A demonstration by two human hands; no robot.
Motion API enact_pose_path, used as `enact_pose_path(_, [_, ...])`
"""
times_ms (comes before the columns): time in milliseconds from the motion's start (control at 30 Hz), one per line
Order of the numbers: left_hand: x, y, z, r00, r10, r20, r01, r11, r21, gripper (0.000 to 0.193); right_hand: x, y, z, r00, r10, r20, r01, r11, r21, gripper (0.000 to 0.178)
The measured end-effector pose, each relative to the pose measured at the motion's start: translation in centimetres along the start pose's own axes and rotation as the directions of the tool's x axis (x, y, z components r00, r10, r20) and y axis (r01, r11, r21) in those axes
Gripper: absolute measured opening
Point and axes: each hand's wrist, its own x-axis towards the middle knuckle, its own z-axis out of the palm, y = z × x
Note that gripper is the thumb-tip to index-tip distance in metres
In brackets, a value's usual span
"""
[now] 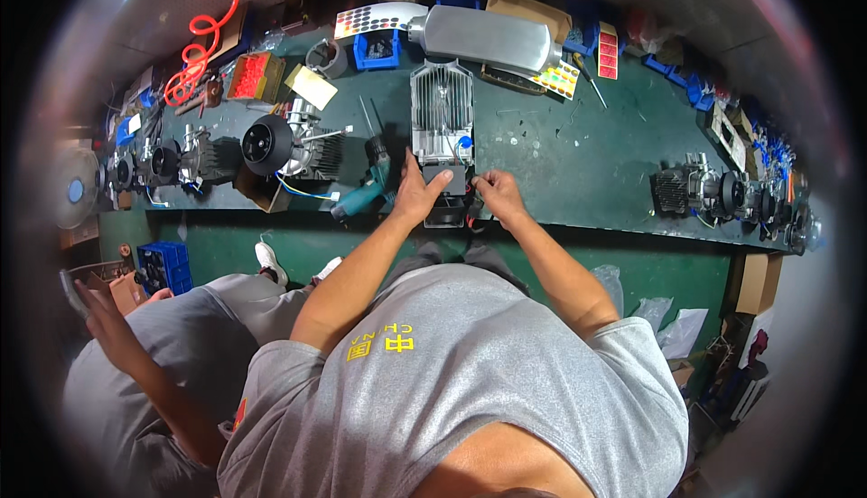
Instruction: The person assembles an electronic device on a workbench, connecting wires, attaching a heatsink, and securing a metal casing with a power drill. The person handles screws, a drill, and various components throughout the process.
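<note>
A finned silver metal housing lies lengthwise on the bench in front of me, with a round blue piece near its lower end. Below that sits a dark rectangular module. My left hand grips the module from the left, its thumb lying across the top. At the module's right side my right hand is closed in a pinch beside some dark wires; whatever its fingertips hold is too small to make out. A dark part extends from the assembly at the bench's near edge.
A teal power drill lies left of my left hand. Motor assemblies with black fan wheels stand further left, others at the right. A silver cylinder and blue bin are behind. Another person's hand is at lower left.
</note>
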Motion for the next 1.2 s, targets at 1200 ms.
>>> enact_pose_path(1200, [-4.9,-7.4,-6.2,0.974,0.079,-0.213,0.048,0.846,0.531,0.079,13.4,4.4,-9.2,0.852,-0.365,-0.376,0.066,0.787,-0.614,0.022])
